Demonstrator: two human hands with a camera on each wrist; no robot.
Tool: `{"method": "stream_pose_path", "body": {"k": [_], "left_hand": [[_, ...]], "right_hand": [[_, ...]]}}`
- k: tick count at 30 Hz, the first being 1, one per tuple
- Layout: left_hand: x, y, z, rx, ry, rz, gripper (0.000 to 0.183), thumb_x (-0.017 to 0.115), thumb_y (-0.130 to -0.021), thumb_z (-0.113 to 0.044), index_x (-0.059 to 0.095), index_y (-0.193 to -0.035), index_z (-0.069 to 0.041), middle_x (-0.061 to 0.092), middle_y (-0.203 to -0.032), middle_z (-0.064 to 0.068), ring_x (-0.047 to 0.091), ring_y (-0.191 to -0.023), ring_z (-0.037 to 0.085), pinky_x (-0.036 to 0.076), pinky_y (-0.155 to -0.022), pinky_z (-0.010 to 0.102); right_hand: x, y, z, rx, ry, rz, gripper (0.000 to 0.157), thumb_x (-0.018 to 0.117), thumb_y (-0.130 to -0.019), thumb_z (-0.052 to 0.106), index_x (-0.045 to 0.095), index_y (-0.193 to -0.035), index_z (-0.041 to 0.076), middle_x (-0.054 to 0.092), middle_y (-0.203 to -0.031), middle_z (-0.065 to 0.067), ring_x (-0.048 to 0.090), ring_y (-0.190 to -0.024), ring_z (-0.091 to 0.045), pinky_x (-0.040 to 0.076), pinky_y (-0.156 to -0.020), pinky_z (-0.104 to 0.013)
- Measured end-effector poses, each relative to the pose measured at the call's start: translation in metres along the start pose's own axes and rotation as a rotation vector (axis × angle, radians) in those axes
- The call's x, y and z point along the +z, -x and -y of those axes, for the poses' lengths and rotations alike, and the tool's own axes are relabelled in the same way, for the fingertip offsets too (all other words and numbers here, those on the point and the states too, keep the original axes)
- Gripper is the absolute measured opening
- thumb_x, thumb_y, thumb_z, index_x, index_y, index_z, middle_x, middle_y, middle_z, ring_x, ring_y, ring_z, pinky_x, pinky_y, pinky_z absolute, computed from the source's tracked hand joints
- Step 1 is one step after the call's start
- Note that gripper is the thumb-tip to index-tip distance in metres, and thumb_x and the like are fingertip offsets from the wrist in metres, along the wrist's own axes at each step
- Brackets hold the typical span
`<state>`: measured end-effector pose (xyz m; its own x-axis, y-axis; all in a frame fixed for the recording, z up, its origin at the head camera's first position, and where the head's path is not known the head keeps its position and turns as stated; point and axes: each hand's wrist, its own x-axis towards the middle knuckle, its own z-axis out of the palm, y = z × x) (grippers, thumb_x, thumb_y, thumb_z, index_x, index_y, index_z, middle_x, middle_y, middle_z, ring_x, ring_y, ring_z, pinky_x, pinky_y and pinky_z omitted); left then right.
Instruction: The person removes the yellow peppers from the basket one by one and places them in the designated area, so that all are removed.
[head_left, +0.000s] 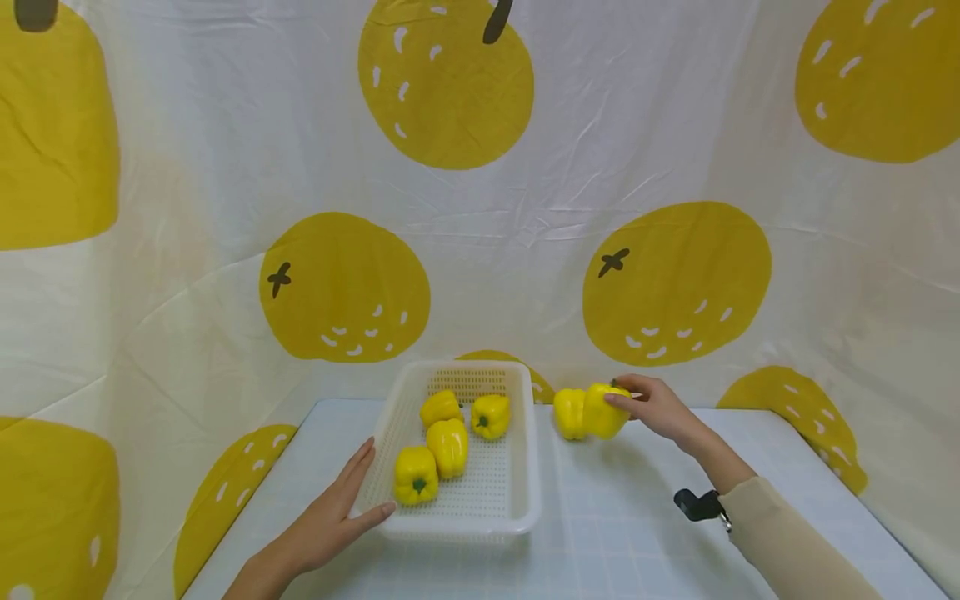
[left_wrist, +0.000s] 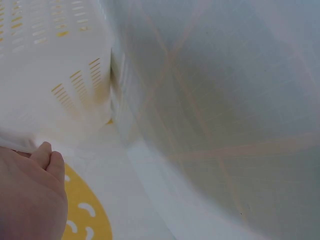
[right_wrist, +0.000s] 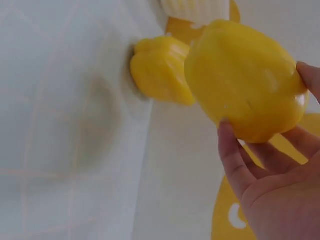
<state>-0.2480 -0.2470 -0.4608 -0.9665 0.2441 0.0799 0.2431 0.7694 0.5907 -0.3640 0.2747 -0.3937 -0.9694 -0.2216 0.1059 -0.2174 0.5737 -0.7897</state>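
Note:
My right hand [head_left: 660, 408] holds a yellow bell pepper [head_left: 604, 412] by its right side, raised over the table with its shadow below. In the right wrist view the thumb and fingers pinch the held pepper [right_wrist: 247, 82]. Just left of it, another yellow bell pepper [head_left: 570, 414] sits near the table's back edge. My left hand [head_left: 330, 512] rests at the near left corner of a white perforated plastic basket [head_left: 529, 467], fingers extended along its left side and thumb at the rim. Several yellow bell peppers lie inside, among them one [head_left: 416, 476] nearest the thumb.
A pale checked cloth covers the table [head_left: 600, 533]. Behind and around it hangs a white curtain [head_left: 510, 275] printed with large yellow fruit. A black wrist-worn device [head_left: 697, 505] sits by the right sleeve [head_left: 787, 542].

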Motion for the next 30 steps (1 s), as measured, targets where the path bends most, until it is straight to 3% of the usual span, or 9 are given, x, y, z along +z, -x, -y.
{"method": "stream_pose_path", "body": {"k": [16, 22, 30], "left_hand": [[-0.002, -0.002, -0.001, 0.01, -0.005, 0.006, 0.1, 0.059, -0.095, -0.064, 0.013, -0.165, -0.01, 0.004, -0.173, 0.007, 0.018, -0.155, 0.037, 0.023, -0.118, 0.065], [-0.001, -0.002, -0.001, 0.001, 0.005, 0.015, 0.1, 0.059, -0.095, -0.064, 0.011, -0.165, -0.011, 0.003, -0.173, 0.007, 0.017, -0.156, 0.037, 0.022, -0.118, 0.066], [0.001, -0.003, 0.002, -0.034, 0.019, 0.013, 0.101, 0.062, -0.094, -0.065, 0.012, -0.166, -0.014, 0.003, -0.173, 0.003, 0.016, -0.156, 0.034, 0.022, -0.119, 0.065]], "right_hand": [[-0.001, -0.017, -0.05, 0.091, 0.101, -0.022, 0.074, 0.066, -0.098, 0.047, 0.049, -0.146, -0.007, 0.048, -0.148, -0.03, 0.061, -0.115, -0.039, 0.059, -0.091, -0.043], [0.006, -0.025, -0.07, 0.128, 0.168, -0.035, 0.073, 0.066, -0.098, 0.048, 0.049, -0.145, -0.005, 0.045, -0.149, -0.031, 0.055, -0.122, -0.047, 0.056, -0.095, -0.05], [0.018, -0.026, -0.077, 0.114, 0.187, -0.089, 0.071, 0.07, -0.097, 0.041, 0.047, -0.144, -0.007, 0.042, -0.146, -0.033, 0.049, -0.125, -0.051, 0.05, -0.102, -0.058]]}}
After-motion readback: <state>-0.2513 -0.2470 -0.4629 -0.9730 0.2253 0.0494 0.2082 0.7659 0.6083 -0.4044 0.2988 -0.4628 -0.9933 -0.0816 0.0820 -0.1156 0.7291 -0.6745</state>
